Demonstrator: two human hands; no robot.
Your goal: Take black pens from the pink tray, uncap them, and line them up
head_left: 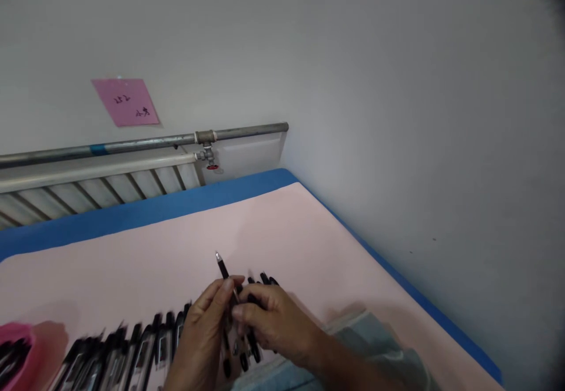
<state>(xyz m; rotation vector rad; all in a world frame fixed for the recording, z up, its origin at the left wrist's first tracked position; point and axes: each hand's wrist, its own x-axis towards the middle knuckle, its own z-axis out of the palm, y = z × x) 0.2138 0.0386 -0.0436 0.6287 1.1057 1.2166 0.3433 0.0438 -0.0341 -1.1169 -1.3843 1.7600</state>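
Observation:
A black pen [223,266] points up and away with its silver tip bare. My left hand [205,323] pinches it between thumb and fingertips. Close beside it, my right hand [276,323] is closed, its thumb by the pen's lower part. A small black piece that looks like a pen cap [253,300] shows between the right thumb and index finger, partly hidden. Under and behind the hands lie several more black pens [244,360]. Left of my left hand, a row of black-capped clear pens [143,350] lies side by side, somewhat blurred.
A pink container [33,353] with black pens inside stands at the left edge. Pale pink sheeting covers the blue-edged table [176,208]. Behind are a radiator [119,188], a metal pipe [247,132] and a pink note [126,102] on the wall. Another wall borders the right.

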